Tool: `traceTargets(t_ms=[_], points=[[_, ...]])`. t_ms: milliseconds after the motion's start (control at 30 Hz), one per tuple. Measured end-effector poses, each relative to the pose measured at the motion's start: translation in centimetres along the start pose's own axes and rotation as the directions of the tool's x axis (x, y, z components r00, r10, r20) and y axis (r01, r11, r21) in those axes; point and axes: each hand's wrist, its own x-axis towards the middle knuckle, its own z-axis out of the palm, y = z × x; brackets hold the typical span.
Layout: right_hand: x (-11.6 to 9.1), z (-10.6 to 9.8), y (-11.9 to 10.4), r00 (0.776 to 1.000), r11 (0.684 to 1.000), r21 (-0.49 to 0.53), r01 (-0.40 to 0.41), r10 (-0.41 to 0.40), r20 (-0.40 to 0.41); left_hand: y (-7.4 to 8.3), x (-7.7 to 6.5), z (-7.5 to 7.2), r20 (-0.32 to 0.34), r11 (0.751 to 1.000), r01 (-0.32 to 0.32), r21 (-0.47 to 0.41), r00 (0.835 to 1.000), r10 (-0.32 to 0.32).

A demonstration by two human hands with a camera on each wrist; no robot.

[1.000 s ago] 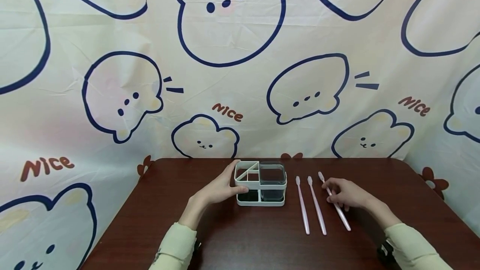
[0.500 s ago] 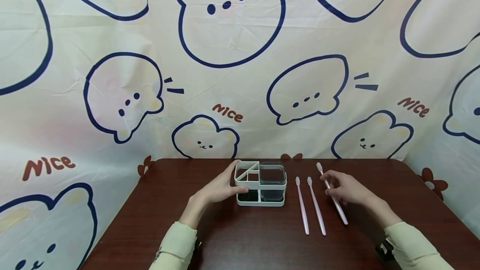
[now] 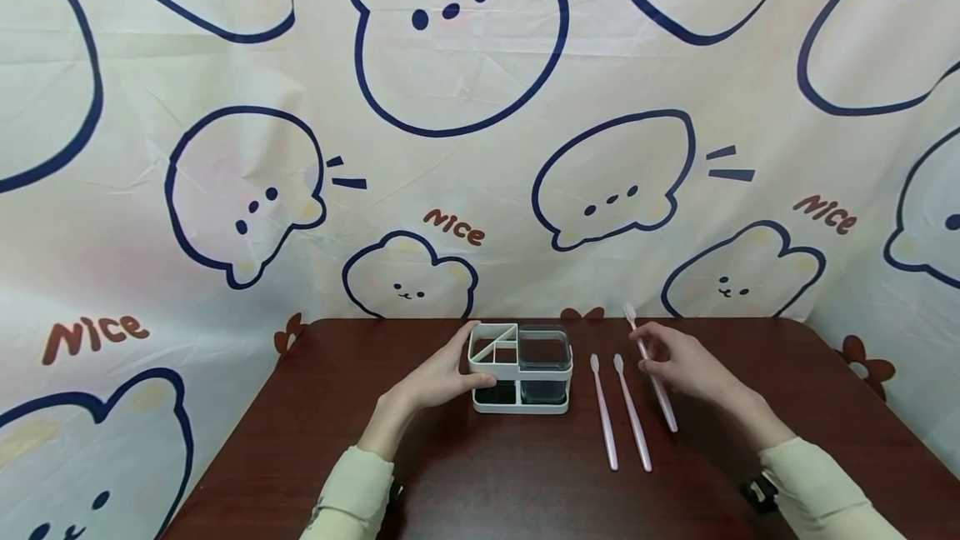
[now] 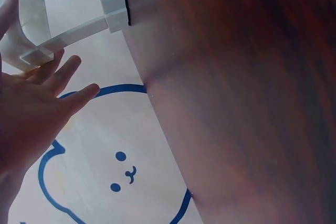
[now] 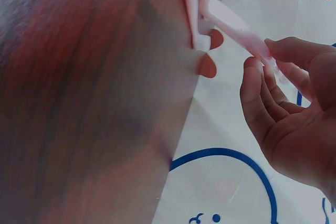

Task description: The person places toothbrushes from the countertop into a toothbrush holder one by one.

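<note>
Shifted toward the rear edge of the table [image 3: 480, 482] and nearer the holder [image 3: 525, 373] since the earlier frame, a pink toothbrush [image 3: 662, 398] slanted in a person's right hand [image 3: 686, 367].
Its fingers and thumb pinched the handle, the bristle end toward the patterned backdrop [image 3: 502, 173]. Just to the left, two matching toothbrushes [image 3: 606, 423] [image 3: 633, 419] lay side by side, apart. Farther left, the left hand [image 3: 435, 373] gripped the holder, thumb across the front and fingers at its left side; a clear cup [image 3: 544, 392] sat in the holder's right half.
</note>
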Motion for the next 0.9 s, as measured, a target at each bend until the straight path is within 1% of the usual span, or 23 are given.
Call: traceTargets(t_ms=[33, 200, 433, 567, 900], points=[[0.1, 0.0, -0.2, 1.0, 1.0, -0.002, -0.004, 0.004, -0.012, 0.0, 0.0, 0.0, -0.001, 1.0, 0.0, -0.001, 1.0, 0.0], [0.2, -0.1, -1.3, 0.998, 0.999, -0.019, 0.026, -0.027, -0.053, 0.0, 0.1, 0.0, -0.003, 1.0, -0.001, -0.001, 1.0, 0.001], [0.3, -0.2, -2.8, 0.987, 0.99, -0.116, 0.083, -0.097, -0.126, -0.1, 0.1, 0.0, -0.001, 1.0, 0.002, 0.008, 1.0, -0.002], [0.6, -0.3, -3.8, 0.979, 0.984, -0.15, 0.1, -0.124, -0.164, -0.1, 0.1, 0.0, -0.001, 1.0, 0.006, 0.007, 1.0, -0.006], [1.5, -0.4, -6.2, 0.972, 0.981, -0.141, 0.132, -0.156, -0.173, -0.1, 0.2, 0.0, -0.003, 1.0, -0.001, -0.006, 1.0, 0.001]])
